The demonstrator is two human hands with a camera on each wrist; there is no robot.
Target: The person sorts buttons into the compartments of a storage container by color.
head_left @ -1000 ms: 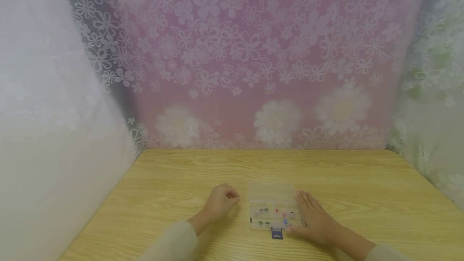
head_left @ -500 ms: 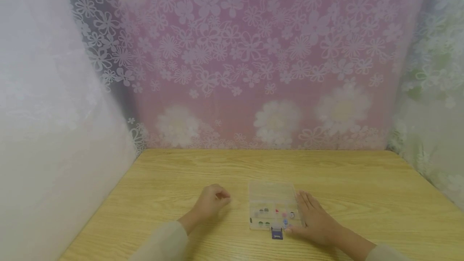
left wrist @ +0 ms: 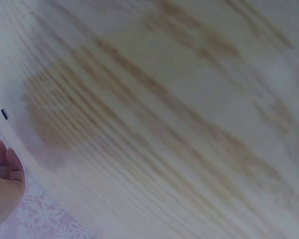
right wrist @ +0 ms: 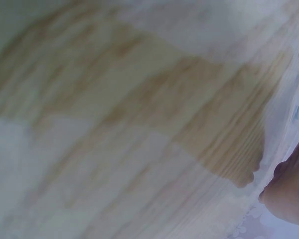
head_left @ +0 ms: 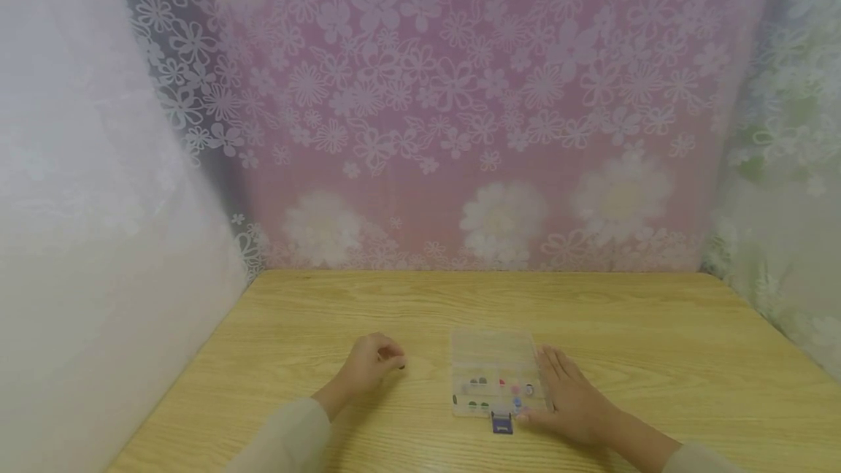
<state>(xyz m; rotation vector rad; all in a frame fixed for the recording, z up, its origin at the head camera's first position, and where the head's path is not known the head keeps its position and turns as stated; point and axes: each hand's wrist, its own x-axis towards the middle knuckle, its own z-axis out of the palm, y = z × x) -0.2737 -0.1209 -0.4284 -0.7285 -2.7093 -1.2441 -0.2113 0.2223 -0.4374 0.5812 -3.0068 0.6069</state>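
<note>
My left hand [head_left: 366, 367] is left of a clear plastic box [head_left: 489, 347], thumb and index fingertips together on a tiny dark piece [head_left: 402, 367]. The piece's kind is too small to tell. In the left wrist view, a small dark piece [left wrist: 4, 114] shows past the curled fingers of the left hand [left wrist: 6, 174]. The box's lid is raised at the back, and a purple clasp [head_left: 502, 424] hangs at its front. My right hand [head_left: 578, 404] lies along the box's right side with straight fingers, thumb at the front corner. The right wrist view shows part of this hand [right wrist: 289, 196].
Inside the box's compartments lie small round pieces: dark grey [head_left: 482, 381], green [head_left: 485, 406], red [head_left: 502, 382], pink [head_left: 515, 390] and blue [head_left: 517, 402]. The wood-grain table [head_left: 328, 312] reaches back to a floral curtain [head_left: 420, 130]. More sheets hang at both sides.
My left hand has moved left, away from the box, and the tiny dark piece now shows at its fingertips. The right hand and the box have stayed put.
</note>
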